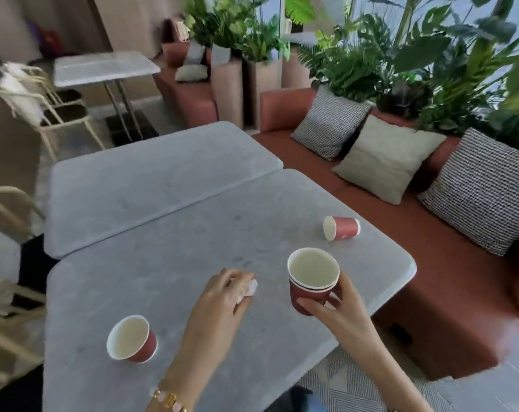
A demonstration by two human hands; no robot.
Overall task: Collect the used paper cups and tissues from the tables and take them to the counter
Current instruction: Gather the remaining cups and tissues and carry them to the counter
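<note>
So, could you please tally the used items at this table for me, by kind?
Loose red paper cups on the table: 2, the upright cup and the tipped cup.
Nested cups: 1, the cup stack held in the right hand; how many cups it holds is unclear.
Tissues: 1, the crumpled tissue gripped by the left hand.
Total: 4 items.

light: soft daylight, comes in behind the plants | shadows: faint | blur: pretty smeary all over | edges: fisheye-bent
</note>
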